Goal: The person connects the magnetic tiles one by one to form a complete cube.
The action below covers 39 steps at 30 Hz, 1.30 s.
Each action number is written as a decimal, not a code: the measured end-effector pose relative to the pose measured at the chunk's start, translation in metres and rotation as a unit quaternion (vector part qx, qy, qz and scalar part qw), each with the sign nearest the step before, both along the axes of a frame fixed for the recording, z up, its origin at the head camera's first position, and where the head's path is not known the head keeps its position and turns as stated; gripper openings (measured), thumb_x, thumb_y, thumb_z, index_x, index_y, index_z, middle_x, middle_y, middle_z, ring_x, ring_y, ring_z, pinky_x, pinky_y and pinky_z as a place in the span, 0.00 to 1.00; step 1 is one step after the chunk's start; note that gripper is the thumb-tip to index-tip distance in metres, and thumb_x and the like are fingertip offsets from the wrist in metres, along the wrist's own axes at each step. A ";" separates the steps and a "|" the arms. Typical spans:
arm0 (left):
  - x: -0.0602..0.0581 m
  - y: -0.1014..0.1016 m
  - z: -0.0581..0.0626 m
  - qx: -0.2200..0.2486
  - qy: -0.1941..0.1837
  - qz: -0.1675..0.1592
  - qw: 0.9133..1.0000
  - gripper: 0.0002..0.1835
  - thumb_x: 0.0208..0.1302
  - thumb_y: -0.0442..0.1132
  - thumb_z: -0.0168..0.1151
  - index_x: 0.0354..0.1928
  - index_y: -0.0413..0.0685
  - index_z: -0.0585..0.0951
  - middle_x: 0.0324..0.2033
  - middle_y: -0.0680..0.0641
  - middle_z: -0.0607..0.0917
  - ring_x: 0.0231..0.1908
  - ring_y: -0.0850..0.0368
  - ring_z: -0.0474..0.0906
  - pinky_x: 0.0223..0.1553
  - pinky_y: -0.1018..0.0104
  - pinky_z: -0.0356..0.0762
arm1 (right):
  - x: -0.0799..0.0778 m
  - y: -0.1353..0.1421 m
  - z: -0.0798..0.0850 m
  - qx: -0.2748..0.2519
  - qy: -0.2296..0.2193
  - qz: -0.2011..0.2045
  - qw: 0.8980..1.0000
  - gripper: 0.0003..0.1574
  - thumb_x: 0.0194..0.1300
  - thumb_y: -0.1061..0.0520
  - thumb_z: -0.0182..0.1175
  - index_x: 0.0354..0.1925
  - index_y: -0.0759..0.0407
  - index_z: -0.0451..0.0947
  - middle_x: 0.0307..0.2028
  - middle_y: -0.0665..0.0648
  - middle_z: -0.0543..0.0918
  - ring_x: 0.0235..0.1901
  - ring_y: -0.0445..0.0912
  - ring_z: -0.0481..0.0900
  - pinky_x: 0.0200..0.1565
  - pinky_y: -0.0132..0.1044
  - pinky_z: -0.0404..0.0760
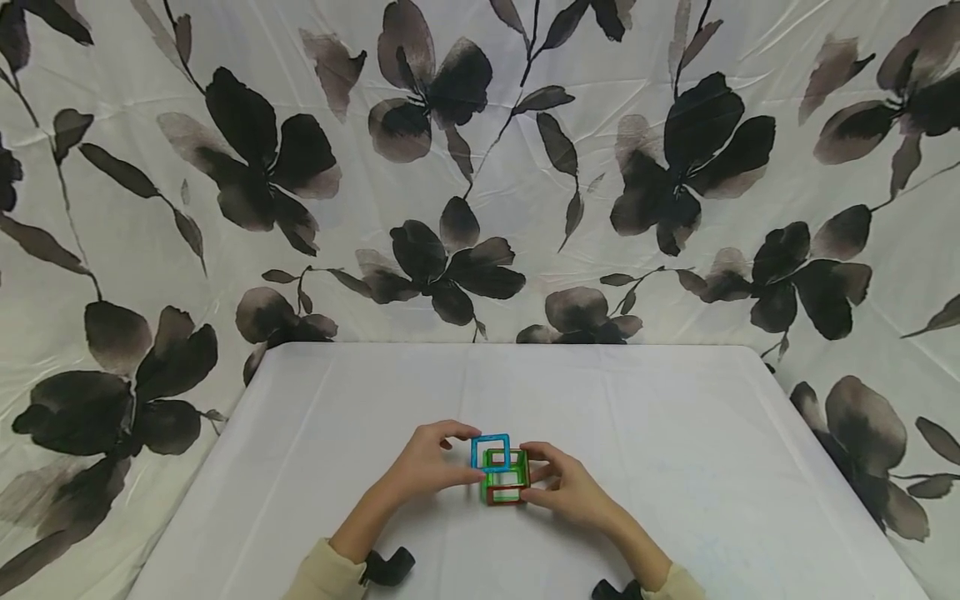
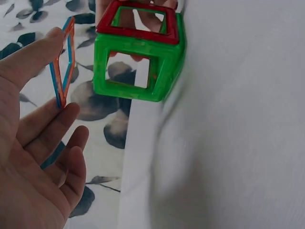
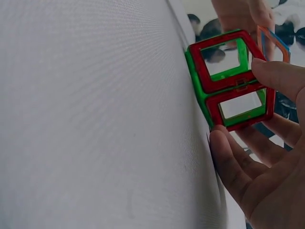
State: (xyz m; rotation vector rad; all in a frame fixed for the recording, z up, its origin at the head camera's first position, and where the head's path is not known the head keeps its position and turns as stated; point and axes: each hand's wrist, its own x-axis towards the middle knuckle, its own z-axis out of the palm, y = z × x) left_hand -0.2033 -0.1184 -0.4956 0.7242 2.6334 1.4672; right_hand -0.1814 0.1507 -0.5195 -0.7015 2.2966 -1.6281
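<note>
My left hand (image 1: pixel 423 460) pinches a square magnetic tile (image 1: pixel 475 454) between thumb and fingers. It is an open frame, blue with an orange side, and stands tilted in the left wrist view (image 2: pixel 55 82). A gap parts it from a box of green and red magnetic tiles (image 2: pixel 126 45). That box sits on the white table, and its red frames (image 3: pixel 228 86) face the right wrist camera. My right hand (image 1: pixel 573 492) holds the box from the right, thumb on an upper red frame and fingertips at its lower edge.
The white-covered table (image 1: pixel 360 392) spreads around both hands. Behind it hangs a white cloth (image 1: pixel 555 192) printed with dark flowers. A black strap piece (image 1: pixel 390 568) shows at the left wrist and another (image 1: pixel 617 590) at the right.
</note>
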 end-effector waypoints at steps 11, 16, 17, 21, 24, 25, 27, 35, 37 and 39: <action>-0.001 0.012 0.000 -0.017 0.018 -0.016 1.000 0.28 0.45 0.48 0.80 0.51 0.50 0.82 0.48 0.58 0.83 0.51 0.51 0.77 0.49 0.51 0.76 | 0.003 -0.001 0.006 0.007 0.006 -0.012 1.000 0.37 0.61 0.63 0.67 0.66 0.59 0.65 0.60 0.64 0.73 0.46 0.54 0.80 0.41 0.38 0.80; -0.001 0.014 -0.001 -0.016 0.022 -0.020 0.999 0.29 0.45 0.49 0.80 0.51 0.49 0.82 0.47 0.57 0.83 0.50 0.51 0.77 0.48 0.51 0.76 | -0.001 0.002 -0.005 -0.001 0.000 -0.005 1.000 0.37 0.61 0.59 0.68 0.66 0.56 0.66 0.61 0.62 0.73 0.47 0.51 0.80 0.42 0.38 0.80; -0.001 0.014 -0.001 -0.018 0.021 -0.021 0.999 0.29 0.45 0.50 0.80 0.51 0.49 0.82 0.47 0.57 0.83 0.50 0.50 0.77 0.48 0.51 0.76 | -0.001 0.003 -0.006 -0.004 -0.001 -0.004 1.000 0.37 0.61 0.59 0.68 0.66 0.56 0.66 0.61 0.62 0.73 0.47 0.51 0.80 0.42 0.38 0.80; -0.001 0.016 -0.001 -0.028 0.016 -0.025 0.999 0.31 0.45 0.54 0.78 0.51 0.50 0.82 0.47 0.58 0.83 0.51 0.52 0.77 0.49 0.52 0.76 | -0.002 0.002 -0.007 -0.001 -0.003 -0.006 1.000 0.37 0.61 0.59 0.68 0.66 0.56 0.66 0.61 0.61 0.73 0.47 0.50 0.80 0.43 0.38 0.80; -0.001 0.018 -0.002 -0.035 0.016 -0.025 0.999 0.31 0.45 0.56 0.78 0.51 0.51 0.82 0.47 0.59 0.82 0.50 0.55 0.77 0.49 0.53 0.76 | -0.001 0.001 -0.005 0.007 -0.001 -0.011 1.000 0.38 0.61 0.60 0.68 0.66 0.57 0.65 0.61 0.62 0.73 0.47 0.49 0.80 0.43 0.37 0.80; -0.001 0.018 -0.003 -0.036 0.017 -0.024 0.999 0.31 0.46 0.56 0.78 0.51 0.51 0.82 0.47 0.60 0.82 0.50 0.56 0.77 0.49 0.53 0.76 | 0.000 0.000 -0.004 0.008 -0.001 -0.012 1.000 0.38 0.61 0.61 0.68 0.66 0.58 0.65 0.61 0.62 0.73 0.47 0.50 0.80 0.43 0.38 0.80; 0.000 0.018 -0.003 -0.034 0.020 -0.024 0.999 0.31 0.46 0.56 0.78 0.51 0.51 0.82 0.46 0.60 0.83 0.49 0.57 0.77 0.48 0.54 0.77 | 0.002 -0.001 0.003 0.007 0.001 -0.011 1.000 0.37 0.61 0.62 0.67 0.66 0.60 0.65 0.60 0.64 0.73 0.47 0.53 0.80 0.43 0.39 0.80; 0.001 0.019 -0.005 -0.029 0.017 -0.031 0.999 0.30 0.46 0.55 0.78 0.50 0.50 0.82 0.46 0.58 0.83 0.48 0.58 0.77 0.47 0.56 0.77 | 0.011 -0.004 0.029 0.005 -0.009 -0.004 1.000 0.36 0.61 0.65 0.66 0.65 0.65 0.65 0.60 0.67 0.73 0.47 0.57 0.79 0.43 0.40 0.80; 0.001 0.019 -0.006 -0.031 0.016 -0.033 0.999 0.30 0.46 0.55 0.78 0.50 0.50 0.82 0.46 0.59 0.83 0.47 0.59 0.77 0.47 0.56 0.77 | 0.012 -0.004 0.030 0.006 -0.011 -0.003 1.000 0.36 0.61 0.65 0.66 0.65 0.65 0.65 0.60 0.67 0.72 0.47 0.56 0.79 0.43 0.40 0.80; 0.002 0.019 -0.007 -0.033 0.012 -0.033 0.999 0.30 0.46 0.54 0.78 0.51 0.50 0.82 0.46 0.59 0.83 0.47 0.60 0.77 0.45 0.57 0.78 | 0.012 -0.004 0.030 0.005 -0.010 -0.002 1.000 0.36 0.61 0.65 0.66 0.65 0.66 0.64 0.60 0.67 0.72 0.47 0.56 0.79 0.43 0.40 0.80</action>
